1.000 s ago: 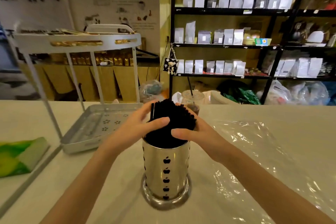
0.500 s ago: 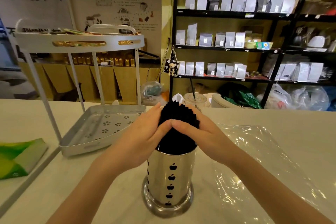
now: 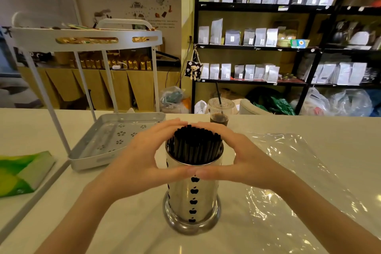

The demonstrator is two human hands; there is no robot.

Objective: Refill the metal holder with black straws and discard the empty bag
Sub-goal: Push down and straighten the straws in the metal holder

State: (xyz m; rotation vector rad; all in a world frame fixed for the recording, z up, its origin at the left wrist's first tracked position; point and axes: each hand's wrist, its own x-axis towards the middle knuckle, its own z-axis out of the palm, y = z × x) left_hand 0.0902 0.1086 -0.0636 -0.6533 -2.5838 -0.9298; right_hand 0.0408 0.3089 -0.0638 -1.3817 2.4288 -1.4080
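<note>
A shiny metal holder (image 3: 192,198) with black apple cut-outs stands upright on the white counter in front of me. A dense bundle of black straws (image 3: 195,146) stands in it, their ends a little above the rim. My left hand (image 3: 136,163) and my right hand (image 3: 251,161) form a ring around the holder's top. The thumbs meet on its front wall just below the rim, and the fingertips meet behind the straw ends. Small gaps show between my palms and the holder's sides. The empty clear plastic bag (image 3: 299,171) lies flat on the counter to the right.
A white two-tier metal rack (image 3: 92,150) stands at the left, its lower tray close to my left hand. A green packet (image 3: 20,173) lies at the far left. A lidded iced drink cup (image 3: 219,113) with a straw stands just behind the holder. Shelves of pouches fill the background.
The straws have sunk lower into the holder. My hands have let go of the bundle's top and spread into a ring around the rim, thumbs now on the holder's front.
</note>
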